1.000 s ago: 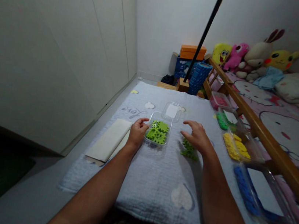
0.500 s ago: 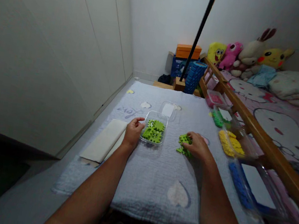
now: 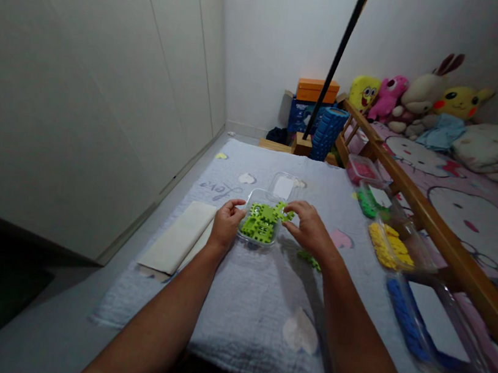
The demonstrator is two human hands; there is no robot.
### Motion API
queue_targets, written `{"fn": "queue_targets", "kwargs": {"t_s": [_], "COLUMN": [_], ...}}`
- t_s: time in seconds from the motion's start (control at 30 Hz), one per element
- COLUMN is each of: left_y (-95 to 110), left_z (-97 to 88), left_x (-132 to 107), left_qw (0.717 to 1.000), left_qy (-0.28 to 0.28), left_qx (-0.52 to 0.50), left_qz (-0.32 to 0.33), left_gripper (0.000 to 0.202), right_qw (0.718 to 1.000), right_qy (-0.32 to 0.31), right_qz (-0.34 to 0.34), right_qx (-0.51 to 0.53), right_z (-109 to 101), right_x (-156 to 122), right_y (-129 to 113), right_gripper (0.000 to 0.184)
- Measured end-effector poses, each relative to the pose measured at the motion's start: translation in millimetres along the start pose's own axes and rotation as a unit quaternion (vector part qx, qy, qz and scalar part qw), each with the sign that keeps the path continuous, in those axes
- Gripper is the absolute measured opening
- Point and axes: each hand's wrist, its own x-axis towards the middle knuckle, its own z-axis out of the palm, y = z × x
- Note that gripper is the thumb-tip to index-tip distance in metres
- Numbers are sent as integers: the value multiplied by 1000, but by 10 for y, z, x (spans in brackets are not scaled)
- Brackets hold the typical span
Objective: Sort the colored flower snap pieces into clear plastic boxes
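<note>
A clear plastic box (image 3: 257,244) with several light-green notched puzzle pieces (image 3: 259,224) inside stands on the cloth-covered table. My left hand (image 3: 228,222) grips the box at its left wall, thumb and fingers closed on the rim. At the right rim, my right hand (image 3: 307,224) pinches a light-green puzzle piece (image 3: 285,212) between thumb and fingers, just over the box's edge. More light-green pieces (image 3: 310,259) lie on the cloth below the right hand, partly covered by the wrist. Behind the box lies a clear lid (image 3: 283,186) with a white label.
Along the right side stand clear boxes of blue (image 3: 410,320), yellow (image 3: 391,246), green (image 3: 370,200) and pink pieces (image 3: 362,169), beside a wooden bed rail (image 3: 437,231). A folded beige cloth or paper (image 3: 179,237) lies left. A black pole (image 3: 339,57) rises beyond the table.
My right hand has moved left from the loose pile to the box, carrying a light-green piece. Fewer pieces show on the cloth. My left hand stays on the box.
</note>
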Motion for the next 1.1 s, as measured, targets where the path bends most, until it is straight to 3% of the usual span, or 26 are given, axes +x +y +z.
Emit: {"fn": "queue_targets", "kwargs": {"t_s": [0.2, 0.33, 0.57, 0.73, 0.9, 1.1], "left_y": [13, 14, 8, 43, 57, 59], "left_z": [9, 13, 18, 20, 20, 15], "left_x": [-8, -6, -8, -15, -15, -29], "left_qw": [1000, 1000, 1000, 1000, 1000, 1000], "left_qy": [-9, -8, -4, 2, 1, 1], "left_qx": [-14, -18, -16, -3, 8, 10], "left_qz": [-5, -8, -13, -10, -2, 3], "left_gripper": [40, 42, 42, 40, 42, 42], "right_qw": [998, 999, 999, 987, 976, 968], "right_qy": [-42, -35, 15, -34, -84, -43], "right_qz": [1, -1, 47, 152, 186, 206], "right_qx": [-38, -14, 7, -37, -73, -135], "right_z": [333, 373, -56, -339, -278, -7], "right_x": [399, 436, 8, -468, -751, -763], "right_y": [-176, -189, 179, 541, 610, 507], "right_gripper": [31, 35, 27, 30, 43, 50]}}
